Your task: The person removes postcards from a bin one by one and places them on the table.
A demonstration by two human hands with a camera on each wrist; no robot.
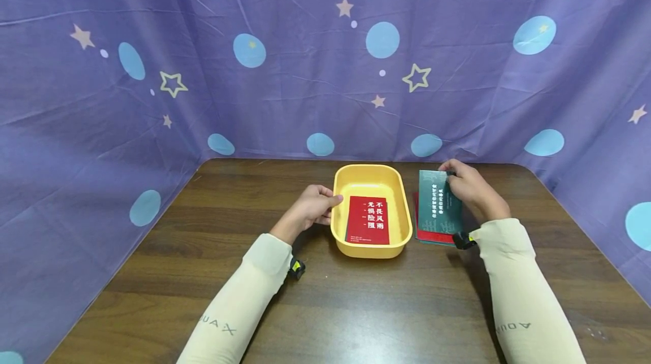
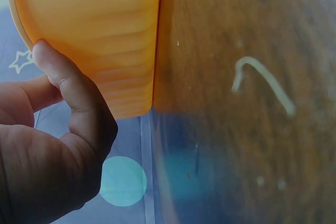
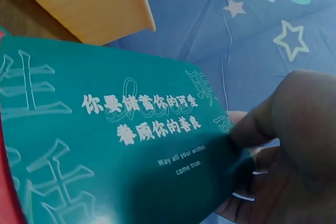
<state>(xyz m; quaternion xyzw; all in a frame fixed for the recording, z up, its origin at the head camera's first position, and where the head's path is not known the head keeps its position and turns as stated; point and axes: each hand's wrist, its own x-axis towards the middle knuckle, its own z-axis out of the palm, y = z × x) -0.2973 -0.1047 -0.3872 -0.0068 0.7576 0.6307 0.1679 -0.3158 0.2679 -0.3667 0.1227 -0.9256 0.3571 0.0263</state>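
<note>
A yellow plastic tray (image 1: 371,251) stands on the table, and a red card (image 1: 368,234) with white writing lies in it over another card's dark edge. My left hand (image 1: 316,206) holds the tray's left rim, thumb on top; in the left wrist view the thumb (image 2: 50,61) presses the tray wall (image 2: 121,51). To the right of the tray, my right hand (image 1: 470,187) pinches a green card (image 1: 432,206) by its far right corner. Beneath that card show the edges of a red card (image 1: 432,236) and another green one. White writing covers the green card (image 3: 142,150) in the right wrist view.
The brown wooden table (image 1: 315,307) reaches back to a purple curtain (image 1: 305,109) with stars and blue dots, which also hangs along both sides. Black bands (image 1: 297,268) sit on both wrists, at the pale sleeves.
</note>
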